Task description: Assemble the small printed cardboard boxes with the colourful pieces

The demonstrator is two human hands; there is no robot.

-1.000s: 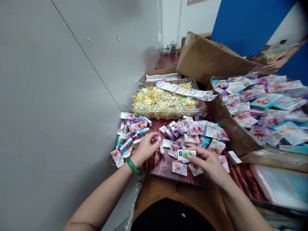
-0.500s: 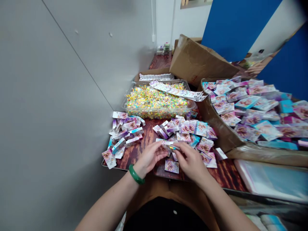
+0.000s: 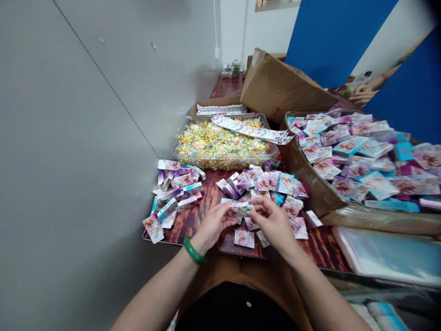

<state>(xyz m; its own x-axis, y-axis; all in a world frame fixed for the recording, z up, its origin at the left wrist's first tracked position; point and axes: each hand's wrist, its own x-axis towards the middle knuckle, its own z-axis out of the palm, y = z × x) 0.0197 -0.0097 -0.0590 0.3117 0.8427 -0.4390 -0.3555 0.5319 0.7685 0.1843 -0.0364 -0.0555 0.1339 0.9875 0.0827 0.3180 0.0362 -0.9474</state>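
"In the head view, where's the small printed carton (image 3: 237, 210)?"

"Below the centre of the frame, between both hands. The left hand (image 3: 214, 224) is loosely curled, pinching its left end."

"And the right hand (image 3: 274, 226)?"

"Half curled, fingertips at the carton's right end, where a speck of blue shows. I can't quite tell whether they grip it."

"What's around them?"

"Loose cartons (image 3: 179, 188) at centre left, a clear plastic tub (image 3: 220, 162) of colourful packets (image 3: 210, 141) mid-frame, and a filled cardboard box (image 3: 306, 177) at right."
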